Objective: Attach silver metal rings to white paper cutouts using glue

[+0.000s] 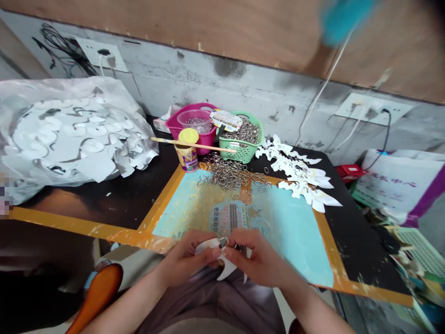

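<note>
At the table's near edge, my left hand (pixel 196 257) and my right hand (pixel 255 257) come close together, both closed on a white cut-out piece (pixel 225 268) with curved, pointed edges. A small metal ring (pixel 223 241) shows between my fingertips at the top of the piece. How the ring and the piece are joined is hard to make out. Beyond my hands, a loose pile of metal rings (pixel 229 175) lies on the light blue work mat (pixel 306 241). Several white jagged strips (pixel 299 171) are stacked to its right.
A big clear bag of white cut-outs (pixel 76 134) fills the left. A magenta basket (pixel 177 123), a green basket (pixel 239 150) of metal parts, and a cup (pixel 187 160) with a stick (pixel 208 146) across it stand at the back. A red box (pixel 349 172) sits right.
</note>
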`<state>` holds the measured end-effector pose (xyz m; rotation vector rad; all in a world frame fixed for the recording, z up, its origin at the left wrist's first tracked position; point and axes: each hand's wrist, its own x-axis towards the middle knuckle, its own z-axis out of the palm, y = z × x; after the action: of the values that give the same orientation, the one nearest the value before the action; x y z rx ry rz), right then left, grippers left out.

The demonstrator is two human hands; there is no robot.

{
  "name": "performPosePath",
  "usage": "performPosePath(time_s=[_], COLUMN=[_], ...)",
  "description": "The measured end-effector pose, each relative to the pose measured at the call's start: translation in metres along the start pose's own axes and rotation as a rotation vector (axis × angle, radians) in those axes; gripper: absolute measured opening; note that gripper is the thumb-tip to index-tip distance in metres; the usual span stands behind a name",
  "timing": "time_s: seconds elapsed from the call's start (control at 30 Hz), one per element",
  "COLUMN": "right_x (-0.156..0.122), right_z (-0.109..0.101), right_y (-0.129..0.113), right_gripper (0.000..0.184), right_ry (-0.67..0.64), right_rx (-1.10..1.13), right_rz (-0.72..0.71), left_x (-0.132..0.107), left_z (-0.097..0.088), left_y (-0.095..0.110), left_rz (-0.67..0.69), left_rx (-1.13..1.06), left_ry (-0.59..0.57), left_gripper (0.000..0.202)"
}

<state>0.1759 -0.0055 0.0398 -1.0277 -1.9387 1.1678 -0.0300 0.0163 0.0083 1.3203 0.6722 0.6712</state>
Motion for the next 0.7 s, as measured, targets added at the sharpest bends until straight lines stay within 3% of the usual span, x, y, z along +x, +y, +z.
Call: performPosePath(time_s=[0.13,0.27,0.4,0.6,0.7], right_x=[0.000,-0.005,-0.008,-0.012,-0.015], right_z=[0.012,0.033,0.043,0.025,0.021], right_y=[-0.002,0.007,0.017,0.014,0.009], right_gripper=[0.039,0.035,0.034,0.035,0.037], right_ry=[0.051,0.193,0.231,0.206,0.172], right_rx=[0.164,0.382,0.499,0.291,0.262], right_rz=[-0.093,-0.026,0.057,0.033,0.039], left_x=[-0.004,-0.004,-0.003,0.000,0.001], left_z=[0.015,0.031,0.029,0.001,0.002], left_y=[-0.011,-0.018,-0.020,-0.005,-0.001], left_rz=[-0.012,0.036,0.045,0.062,-0.013], left_rx=[-0.425,-0.591,-0.517,-0.204,-0.138], left_ry=[0.066,0.208,0.226,0.012,-0.063], left_gripper=[0.045,0.041,0.041,0.054,0.053])
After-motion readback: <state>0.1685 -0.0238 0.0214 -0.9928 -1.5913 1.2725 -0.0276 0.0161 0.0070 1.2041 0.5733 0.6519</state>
